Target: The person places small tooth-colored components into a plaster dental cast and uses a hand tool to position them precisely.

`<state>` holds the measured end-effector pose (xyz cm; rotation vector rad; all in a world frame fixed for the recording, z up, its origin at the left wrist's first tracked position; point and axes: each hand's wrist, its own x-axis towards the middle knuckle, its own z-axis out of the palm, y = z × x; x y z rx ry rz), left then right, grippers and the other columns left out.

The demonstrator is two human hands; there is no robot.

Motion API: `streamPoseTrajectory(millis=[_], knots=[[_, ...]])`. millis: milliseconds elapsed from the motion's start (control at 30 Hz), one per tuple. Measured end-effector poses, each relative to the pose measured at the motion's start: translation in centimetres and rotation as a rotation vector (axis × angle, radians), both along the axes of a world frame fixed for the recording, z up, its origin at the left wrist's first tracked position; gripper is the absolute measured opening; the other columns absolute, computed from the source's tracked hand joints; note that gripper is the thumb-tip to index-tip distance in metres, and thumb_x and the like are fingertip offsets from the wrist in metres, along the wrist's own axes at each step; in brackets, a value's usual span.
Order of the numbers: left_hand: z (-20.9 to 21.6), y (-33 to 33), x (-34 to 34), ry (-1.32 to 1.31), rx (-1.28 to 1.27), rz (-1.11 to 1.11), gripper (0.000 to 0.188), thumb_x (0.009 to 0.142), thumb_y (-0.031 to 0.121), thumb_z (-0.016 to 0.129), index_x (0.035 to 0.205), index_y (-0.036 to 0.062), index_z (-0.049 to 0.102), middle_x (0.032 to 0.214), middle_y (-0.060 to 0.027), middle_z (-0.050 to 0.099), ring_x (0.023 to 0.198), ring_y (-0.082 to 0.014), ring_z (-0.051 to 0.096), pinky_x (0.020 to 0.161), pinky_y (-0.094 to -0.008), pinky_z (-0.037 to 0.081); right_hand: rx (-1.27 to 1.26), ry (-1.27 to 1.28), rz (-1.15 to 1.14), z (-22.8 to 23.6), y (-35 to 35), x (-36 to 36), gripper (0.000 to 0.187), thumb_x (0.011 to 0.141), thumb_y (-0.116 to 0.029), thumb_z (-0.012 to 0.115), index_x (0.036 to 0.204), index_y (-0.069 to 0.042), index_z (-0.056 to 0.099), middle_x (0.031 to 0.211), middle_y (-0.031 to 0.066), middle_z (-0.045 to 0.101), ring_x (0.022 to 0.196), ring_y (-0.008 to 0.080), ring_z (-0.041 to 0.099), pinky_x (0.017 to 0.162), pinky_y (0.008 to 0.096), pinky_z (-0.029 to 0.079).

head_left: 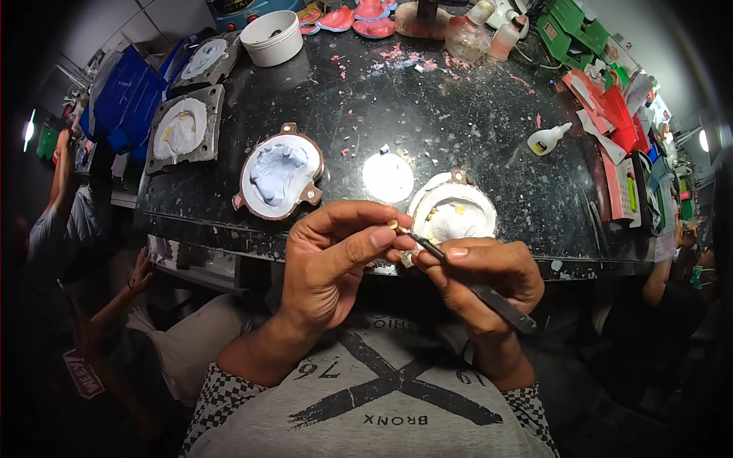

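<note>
My left hand pinches a small cream-coloured denture tooth between thumb and fingertips. In my right hand is a slim black hand tool, gripped like a pen. Its narrow end points at the tooth; I cannot make out whether they touch. Just beyond my right hand lies a white plaster dental mould in a flask half, with several yellowish teeth in it. Left of my left hand is another flask half, holding a bluish-grey jaw cast.
Two metal flask halves with plaster, one nearer and one farther, stand at left beside blue bins. A white tub and pink moulds line the back. A small white bottle lies right. Other people sit on both sides.
</note>
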<state>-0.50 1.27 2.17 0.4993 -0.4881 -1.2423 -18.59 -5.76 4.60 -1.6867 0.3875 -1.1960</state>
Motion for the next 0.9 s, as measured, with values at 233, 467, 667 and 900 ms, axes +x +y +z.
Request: streamPoseTrajectory(millis=[233,467,667,900], knots=[[-0.3,0.8,0.1,0.106,0.029,-0.042,0.025,0.101,0.001,0.069,0.124,-0.0064,0.071,0.111,-0.0212,0.077,0.100,-0.0229,0.077,0.087,-0.0306,0.063,-0.240,0.024,0.059,0.2,-1.3,0.7,0.030,0.087,0.006,0.082,0.115,0.002,0.071,0.112,0.0218,0.077,0.111,0.0362,0.076,0.098,0.0451,0.063],[-0.3,1.0,0.1,0.083,0.013,-0.066,0.028,0.101,0.004,0.069,0.127,-0.0084,0.070,0.111,-0.0213,0.078,0.099,-0.0226,0.077,0.088,-0.0311,0.063,-0.230,0.014,0.107,0.1,-1.3,0.6,0.032,0.085,0.011,0.080,0.113,0.001,0.068,0.116,0.0230,0.075,0.112,0.0367,0.076,0.100,0.0474,0.062],[-0.2,0.9,-0.2,0.068,0.004,-0.053,0.029,0.102,0.004,0.069,0.127,-0.0089,0.069,0.114,-0.0233,0.077,0.099,-0.0229,0.077,0.091,-0.0321,0.063,-0.330,0.016,0.066,0.0,-1.2,1.1,0.034,0.083,0.013,0.079,0.112,0.001,0.068,0.113,0.0228,0.076,0.110,0.0365,0.076,0.099,0.0473,0.063],[-0.5,0.7,-0.2,0.043,-0.022,-0.048,0.027,0.101,0.002,0.068,0.126,-0.0089,0.069,0.115,-0.0250,0.077,0.100,-0.0243,0.077,0.092,-0.0328,0.063,-0.349,0.008,0.036,-0.1,-1.0,1.2,0.034,0.081,0.014,0.080,0.109,0.001,0.068,0.110,0.0221,0.076,0.110,0.0363,0.076,0.099,0.0474,0.063]])
